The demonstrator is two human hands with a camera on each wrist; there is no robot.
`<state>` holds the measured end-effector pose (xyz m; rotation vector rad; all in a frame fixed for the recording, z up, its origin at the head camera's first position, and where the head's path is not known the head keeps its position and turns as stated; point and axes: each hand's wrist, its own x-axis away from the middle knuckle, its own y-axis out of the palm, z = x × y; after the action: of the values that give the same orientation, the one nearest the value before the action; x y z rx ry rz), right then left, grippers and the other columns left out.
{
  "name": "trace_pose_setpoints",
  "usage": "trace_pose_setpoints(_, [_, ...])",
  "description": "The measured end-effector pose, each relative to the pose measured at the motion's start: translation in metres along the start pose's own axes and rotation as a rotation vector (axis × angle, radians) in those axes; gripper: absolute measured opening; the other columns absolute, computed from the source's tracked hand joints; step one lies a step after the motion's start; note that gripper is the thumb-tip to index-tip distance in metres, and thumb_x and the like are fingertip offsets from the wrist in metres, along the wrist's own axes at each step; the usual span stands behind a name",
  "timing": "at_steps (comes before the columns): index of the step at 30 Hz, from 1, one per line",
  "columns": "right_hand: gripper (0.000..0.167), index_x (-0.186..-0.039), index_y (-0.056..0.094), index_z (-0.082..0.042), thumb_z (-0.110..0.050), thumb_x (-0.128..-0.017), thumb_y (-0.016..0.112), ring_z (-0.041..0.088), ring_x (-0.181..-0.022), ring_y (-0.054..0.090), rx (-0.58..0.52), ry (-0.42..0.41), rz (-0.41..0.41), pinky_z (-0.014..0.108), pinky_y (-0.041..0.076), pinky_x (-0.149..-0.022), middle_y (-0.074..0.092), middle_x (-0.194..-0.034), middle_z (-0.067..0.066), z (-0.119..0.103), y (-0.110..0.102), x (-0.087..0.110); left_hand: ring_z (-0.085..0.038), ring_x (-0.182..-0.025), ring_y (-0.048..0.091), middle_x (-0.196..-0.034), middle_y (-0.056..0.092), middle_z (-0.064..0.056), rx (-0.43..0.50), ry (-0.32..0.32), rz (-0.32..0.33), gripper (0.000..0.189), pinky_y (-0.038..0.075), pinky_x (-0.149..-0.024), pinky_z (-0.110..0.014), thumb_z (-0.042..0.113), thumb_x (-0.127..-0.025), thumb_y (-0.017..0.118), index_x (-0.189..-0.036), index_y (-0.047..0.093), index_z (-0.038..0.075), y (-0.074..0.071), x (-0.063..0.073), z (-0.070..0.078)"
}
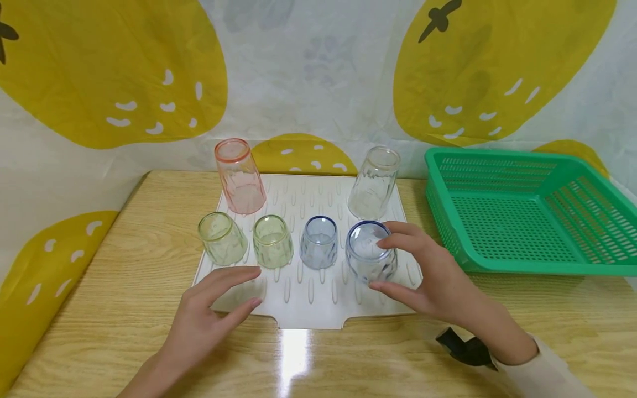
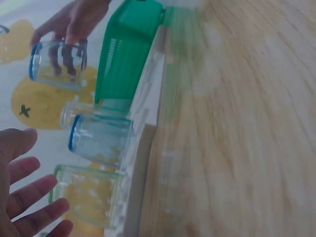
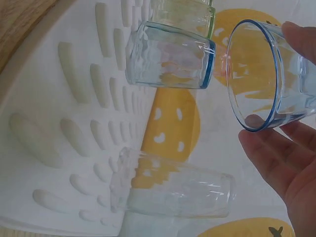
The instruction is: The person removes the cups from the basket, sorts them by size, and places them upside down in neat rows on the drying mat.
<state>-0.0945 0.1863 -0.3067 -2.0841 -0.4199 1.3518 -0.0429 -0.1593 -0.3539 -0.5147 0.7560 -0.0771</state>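
Note:
My right hand (image 1: 423, 271) grips a clear glass tumbler with a blue rim (image 1: 367, 260), thumb on one side and fingers on the other. In the left wrist view this tumbler (image 2: 58, 64) is raised off the white drying mat (image 2: 153, 94). My left hand (image 1: 211, 309) holds nothing; its fingers are spread apart in front of the green tumblers. Nearest to it are one green tumbler (image 1: 272, 241) and another green tumbler (image 1: 222, 239) on the mat. A second blue-rimmed tumbler (image 1: 318, 243) stands on the mat, left of the held one.
At the mat's back stand a tall pink glass (image 1: 241, 177) on the left and a tall clear glass (image 1: 374, 183) on the right. A green plastic basket (image 1: 448, 221) sits on the wooden table (image 1: 114, 293) to the right. A lemon-print cloth (image 1: 308, 72) hangs behind.

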Motion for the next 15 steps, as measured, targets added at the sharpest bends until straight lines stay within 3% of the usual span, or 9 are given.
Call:
trace_pose_setpoints(4, [0.06, -0.114, 0.048, 0.006, -0.044, -0.087, 0.067, 0.021, -0.111, 0.053, 0.005, 0.071, 0.016, 0.019, 0.045, -0.091, 0.056, -0.12, 0.017, 0.001, -0.002, 0.002, -0.017, -0.107, 0.06, -0.112, 0.067, -0.005, -0.045, -0.032, 0.029, 0.048, 0.042, -0.095, -0.021, -0.004, -0.068, 0.082, -0.112, 0.07, 0.009, -0.009, 0.008, -0.007])
trace_pose_setpoints(11, [0.069, -0.116, 0.039, 0.01, -0.041, -0.083, 0.071, 0.019, -0.11, 0.054, -0.074, 0.193, 0.072, 0.019, 0.049, -0.085, 0.051, -0.119, 0.019, 0.006, -0.004, 0.004, -0.01, -0.111, 0.056, -0.114, 0.066, -0.006, -0.17, -0.206, 0.038, 0.047, 0.038, -0.097, -0.018, -0.009, -0.068, 0.081, -0.112, 0.07, 0.005, -0.029, 0.024, -0.019])
trace_pose_setpoints(15, [0.076, -0.119, 0.031, 0.013, -0.038, -0.082, 0.073, 0.016, -0.11, 0.055, -0.133, 0.243, 0.105, 0.02, 0.049, -0.086, 0.05, -0.12, 0.021, 0.009, -0.006, 0.005, -0.006, -0.112, 0.054, -0.114, 0.066, -0.008, -0.232, -0.224, 0.052, 0.047, 0.037, -0.097, -0.015, -0.009, -0.067, 0.081, -0.111, 0.07, 0.004, -0.036, 0.03, -0.028])
